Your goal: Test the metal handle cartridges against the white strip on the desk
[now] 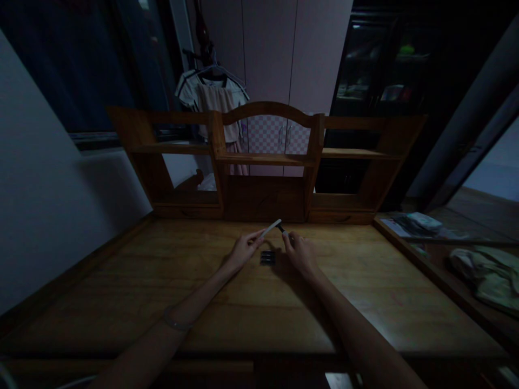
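Note:
In the head view, my left hand is closed round the lower end of a slim white stick, which slants up to the right. My right hand pinches a small black piece with a narrow stem. Its upper end meets or nearly meets the tip of the white stick; I cannot tell which. Below and between the hands, a small black rectangular holder with several dark bars lies flat on the wooden desk. Dim light hides the finer details.
A wooden shelf unit with cubbies and small drawers stands along the desk's far edge. Clothes on a hanger hang behind it, before a pink wardrobe. At right, a lower surface holds papers and a pale cloth bag.

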`<state>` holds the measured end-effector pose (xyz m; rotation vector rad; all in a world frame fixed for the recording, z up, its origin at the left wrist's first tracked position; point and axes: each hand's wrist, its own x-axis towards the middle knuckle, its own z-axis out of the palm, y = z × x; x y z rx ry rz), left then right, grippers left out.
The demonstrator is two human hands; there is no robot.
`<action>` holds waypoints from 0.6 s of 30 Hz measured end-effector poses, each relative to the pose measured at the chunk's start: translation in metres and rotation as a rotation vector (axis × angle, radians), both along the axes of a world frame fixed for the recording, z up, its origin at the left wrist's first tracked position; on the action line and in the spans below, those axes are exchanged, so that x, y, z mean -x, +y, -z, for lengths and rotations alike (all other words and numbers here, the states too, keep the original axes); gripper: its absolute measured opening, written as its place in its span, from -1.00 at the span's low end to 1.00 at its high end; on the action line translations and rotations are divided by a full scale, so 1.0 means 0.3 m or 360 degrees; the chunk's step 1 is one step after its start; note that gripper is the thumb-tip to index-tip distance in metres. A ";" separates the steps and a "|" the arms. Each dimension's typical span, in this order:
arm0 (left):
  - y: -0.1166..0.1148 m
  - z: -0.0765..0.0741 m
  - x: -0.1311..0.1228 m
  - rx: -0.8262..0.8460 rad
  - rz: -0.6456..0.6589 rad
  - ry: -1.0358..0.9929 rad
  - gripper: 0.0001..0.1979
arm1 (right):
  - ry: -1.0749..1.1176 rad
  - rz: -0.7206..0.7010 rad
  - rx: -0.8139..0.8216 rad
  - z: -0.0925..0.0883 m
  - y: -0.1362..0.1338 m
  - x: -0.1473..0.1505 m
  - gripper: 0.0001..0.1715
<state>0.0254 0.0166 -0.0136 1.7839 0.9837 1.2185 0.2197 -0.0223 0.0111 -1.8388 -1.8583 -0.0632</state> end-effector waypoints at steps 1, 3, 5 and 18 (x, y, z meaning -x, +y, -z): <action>0.001 0.003 0.000 -0.0022 -0.0011 0.0008 -0.55 | 0.0004 0.0001 0.0005 0.000 0.000 0.001 -0.49; 0.005 0.010 0.002 -0.0052 -0.0051 0.0029 -0.56 | 0.0015 -0.0015 0.0013 0.001 0.000 0.002 -0.47; 0.007 0.015 0.006 -0.0057 -0.0109 0.0042 -0.55 | 0.0036 -0.0042 0.0014 0.001 -0.002 0.003 -0.46; -0.008 -0.015 0.005 0.0031 -0.0166 0.0063 -0.53 | 0.0111 -0.0033 0.0022 -0.009 -0.001 0.002 -0.47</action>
